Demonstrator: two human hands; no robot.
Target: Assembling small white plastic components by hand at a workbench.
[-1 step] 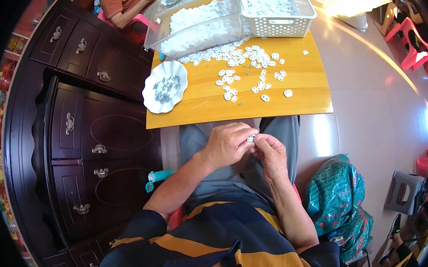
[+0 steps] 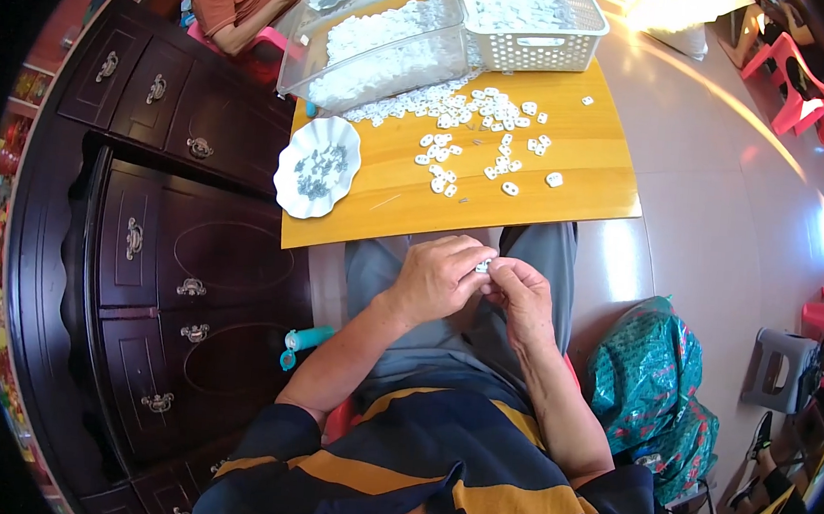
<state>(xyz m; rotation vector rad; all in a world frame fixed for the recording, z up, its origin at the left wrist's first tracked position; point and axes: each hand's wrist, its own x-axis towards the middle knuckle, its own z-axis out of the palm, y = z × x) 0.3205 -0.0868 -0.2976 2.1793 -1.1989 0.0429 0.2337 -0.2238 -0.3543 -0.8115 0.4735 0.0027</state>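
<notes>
Wooden tabletop ahead; small white piece above your lap.
Your left hand and right hand pinch it; likely light, stiff and slick: grip its edges. Loose white pieces lie beyond, then a perforated basket.

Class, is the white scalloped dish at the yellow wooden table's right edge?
No, the white dish sits at the left edge of the wooden table.

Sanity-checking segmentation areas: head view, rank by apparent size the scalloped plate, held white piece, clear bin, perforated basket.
1. Clear bin
2. Perforated basket
3. Scalloped plate
4. White piece, partly covered, but clearly smallest
</notes>
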